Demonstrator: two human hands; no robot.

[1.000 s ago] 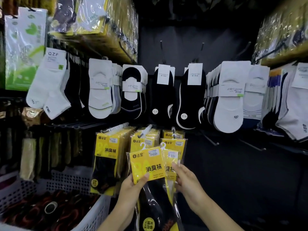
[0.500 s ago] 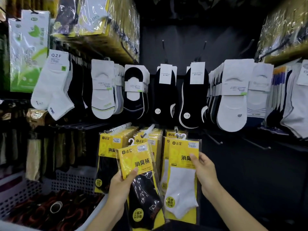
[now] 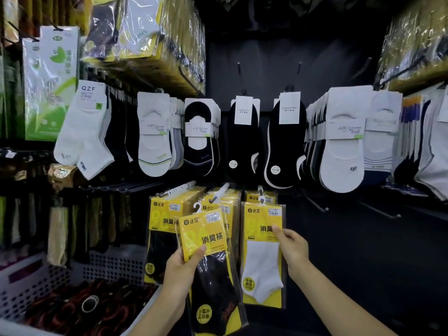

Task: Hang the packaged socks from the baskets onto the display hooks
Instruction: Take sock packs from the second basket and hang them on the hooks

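Observation:
My left hand [image 3: 181,270] grips a yellow pack of black socks [image 3: 208,267] by its card, thumb on the front, its white hanger hook free above. My right hand [image 3: 292,248] pinches the right edge of a yellow pack of white socks [image 3: 261,253], whose hanger sits at the tip of a white display hook [image 3: 260,190]. Two more white hooks to the left, one [image 3: 179,189] and another [image 3: 221,190], carry rows of the same yellow packs.
A white perforated basket [image 3: 48,275] at lower left holds dark and red items. Rows of white and black socks hang on hooks above. Bare dark hooks [image 3: 315,203] stick out at the right of the yellow packs against a dark panel.
My right hand has lifted the white-sock pack up to the hook. My left hand has drawn the black-sock pack left and apart from it.

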